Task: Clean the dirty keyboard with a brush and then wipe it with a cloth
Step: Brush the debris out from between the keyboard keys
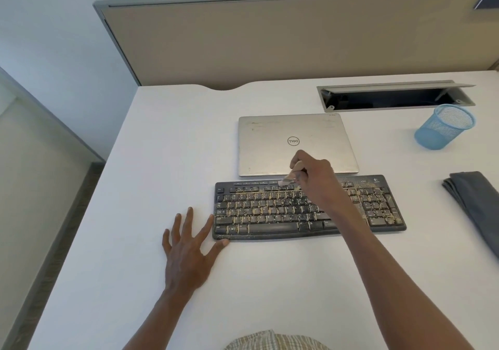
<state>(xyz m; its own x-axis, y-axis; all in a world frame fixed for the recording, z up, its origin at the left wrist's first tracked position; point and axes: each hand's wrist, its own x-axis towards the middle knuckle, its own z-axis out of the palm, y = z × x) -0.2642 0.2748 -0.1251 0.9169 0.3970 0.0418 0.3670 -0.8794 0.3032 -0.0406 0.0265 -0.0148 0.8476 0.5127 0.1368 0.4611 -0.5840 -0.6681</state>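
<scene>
A black keyboard point(270, 212) lies on the white desk point(162, 147), strewn with yellowish crumbs and dust between its keys. My right hand point(314, 174) grips a small wooden-handled brush point(293, 175) whose pale bristles touch the keyboard's top row near the middle. My right forearm crosses over the keyboard's right half and hides some keys. My left hand point(189, 244) lies flat on the desk with fingers spread, its thumb and index finger against the keyboard's front left corner. A folded dark grey cloth point(475, 203) lies at the desk's right edge.
A shut silver laptop point(270, 144) lies just behind the keyboard. A blue mesh pen cup point(442, 128) lies tipped at the back right, in front of an open cable tray point(394, 98). A beige partition point(270, 41) closes off the desk's back. The desk's left edge drops to the floor.
</scene>
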